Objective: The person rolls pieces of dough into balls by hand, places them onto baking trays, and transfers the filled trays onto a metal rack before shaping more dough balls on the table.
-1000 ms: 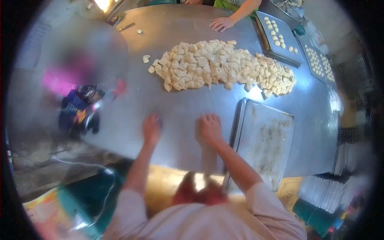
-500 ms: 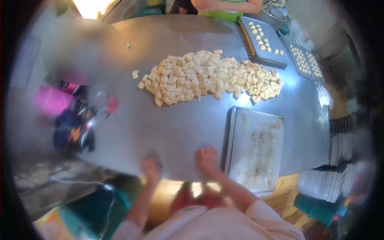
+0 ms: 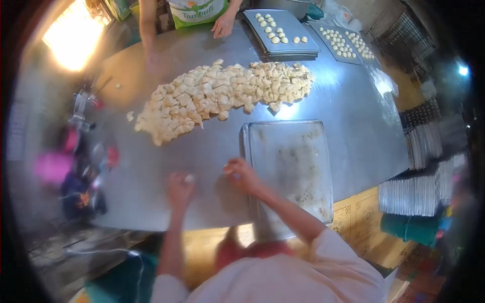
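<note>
My left hand (image 3: 179,191) hovers over the near part of the metal table, fingers curled and a little blurred, with a small white piece of dough (image 3: 189,178) at the fingertips. To its right, my right hand (image 3: 242,174) is closed beside the left edge of a baking tray (image 3: 290,171). Something pale shows at its fingertips, too small to make out. Beyond both hands a long heap of cut dough pieces (image 3: 202,91) stretches across the table, and one loose piece (image 3: 130,116) lies off its left end.
Across the metal table (image 3: 136,187) stands a person in a green and white apron (image 3: 199,11). Stacked trays with round dough balls (image 3: 280,33) sit at the far right, with more filled trays (image 3: 338,44) beyond. Tray stacks (image 3: 409,194) stand right; blurred pink items (image 3: 53,166) lie left.
My view has swung, shifting the table's contents leftward. Both hands have lifted from near the table edge, a white dough piece now showing at the left. The other person's arms have come apart.
</note>
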The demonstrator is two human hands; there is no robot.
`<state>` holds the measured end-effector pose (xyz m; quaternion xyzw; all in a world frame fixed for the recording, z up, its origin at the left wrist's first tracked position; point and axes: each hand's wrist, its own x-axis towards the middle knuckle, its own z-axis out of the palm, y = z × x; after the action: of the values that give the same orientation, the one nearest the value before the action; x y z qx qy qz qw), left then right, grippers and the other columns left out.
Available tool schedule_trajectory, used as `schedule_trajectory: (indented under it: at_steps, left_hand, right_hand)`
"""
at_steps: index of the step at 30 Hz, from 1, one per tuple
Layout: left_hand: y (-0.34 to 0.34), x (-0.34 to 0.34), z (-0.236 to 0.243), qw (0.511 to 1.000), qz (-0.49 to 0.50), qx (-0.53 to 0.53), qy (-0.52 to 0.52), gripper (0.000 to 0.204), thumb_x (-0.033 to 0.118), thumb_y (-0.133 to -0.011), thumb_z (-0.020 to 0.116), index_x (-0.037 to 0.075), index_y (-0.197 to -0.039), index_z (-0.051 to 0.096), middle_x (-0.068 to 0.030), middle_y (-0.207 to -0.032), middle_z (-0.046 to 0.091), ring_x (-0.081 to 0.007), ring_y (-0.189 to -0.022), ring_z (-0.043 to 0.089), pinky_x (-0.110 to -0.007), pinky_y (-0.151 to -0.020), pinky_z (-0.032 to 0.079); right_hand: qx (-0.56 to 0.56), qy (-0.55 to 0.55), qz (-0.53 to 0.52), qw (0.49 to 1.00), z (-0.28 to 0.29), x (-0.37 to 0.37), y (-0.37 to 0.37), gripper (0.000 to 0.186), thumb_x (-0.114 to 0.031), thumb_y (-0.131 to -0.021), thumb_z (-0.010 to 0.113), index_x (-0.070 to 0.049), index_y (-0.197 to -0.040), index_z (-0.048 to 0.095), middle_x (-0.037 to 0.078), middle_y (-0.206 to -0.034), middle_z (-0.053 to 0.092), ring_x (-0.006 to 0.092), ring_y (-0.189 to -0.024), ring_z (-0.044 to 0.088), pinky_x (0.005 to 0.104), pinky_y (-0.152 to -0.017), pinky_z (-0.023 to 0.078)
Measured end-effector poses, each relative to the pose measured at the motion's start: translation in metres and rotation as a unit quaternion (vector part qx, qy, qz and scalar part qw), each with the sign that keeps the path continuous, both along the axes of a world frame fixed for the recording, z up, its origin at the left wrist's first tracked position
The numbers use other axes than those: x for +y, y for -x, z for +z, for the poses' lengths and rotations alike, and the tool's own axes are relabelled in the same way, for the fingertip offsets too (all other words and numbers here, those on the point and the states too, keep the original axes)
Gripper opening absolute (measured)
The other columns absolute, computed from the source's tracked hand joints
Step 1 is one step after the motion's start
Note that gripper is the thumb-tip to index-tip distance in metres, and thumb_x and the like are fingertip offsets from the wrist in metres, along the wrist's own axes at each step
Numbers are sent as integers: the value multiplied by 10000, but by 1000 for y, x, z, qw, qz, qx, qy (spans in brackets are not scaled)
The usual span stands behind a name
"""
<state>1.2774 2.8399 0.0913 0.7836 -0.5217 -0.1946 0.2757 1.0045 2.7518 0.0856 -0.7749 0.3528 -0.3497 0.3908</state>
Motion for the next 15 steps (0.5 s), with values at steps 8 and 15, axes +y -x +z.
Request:
schedule_trajectory:
  at_steps: [8,15]
  left_hand:
    - [240,-149,62,946,-264,-72,172,287,294,-809,783,86,-1007,765,-115,-1014,699,-329,-980,664,-490,-896,496]
    - [159,-239,62,966,-190,-95,146,299,312,-834,750,92,-1036,757,-133,-1072,710,-351,-1080,632,-525,-978,431]
  right_hand:
    - [85,72,-215,970,27,-84,168,304,31,-810,744,-32,-1107,722,128,-1073,703,284,-979,700,357,-762,585]
    - [107,26,-260,959,58,-64,170,247,-96,-870,741,-52,-1110,703,153,-1109,636,367,-1083,614,437,-901,522]
